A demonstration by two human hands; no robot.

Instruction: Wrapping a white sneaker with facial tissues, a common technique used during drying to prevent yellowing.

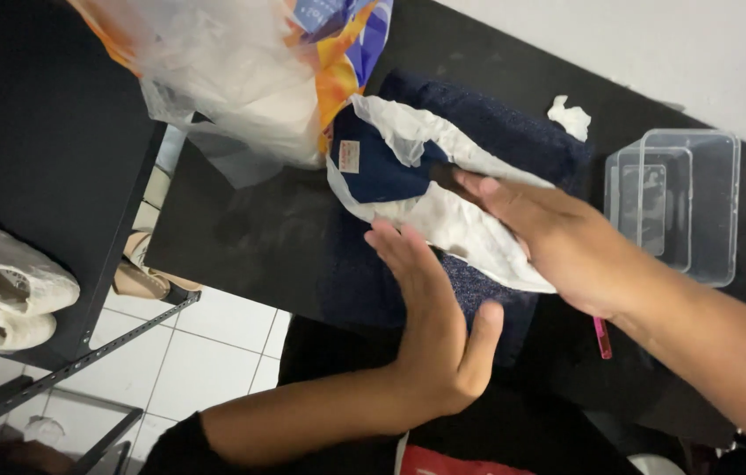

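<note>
Fingers of the right hand (557,242) lie flat and spread, pressing white crumpled tissue paper (456,220) onto a folded navy-blue knitted cloth (513,141) on the black table (241,229). Nearer the person, the left hand (434,321) rests open on that cloth. Right of it, empty clear plastic tubs (680,198) sit nested near the table's edge.

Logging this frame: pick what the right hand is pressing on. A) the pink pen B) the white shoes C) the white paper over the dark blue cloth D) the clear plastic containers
C: the right hand lies flat on the white paper spread over the dark blue cloth.
</note>
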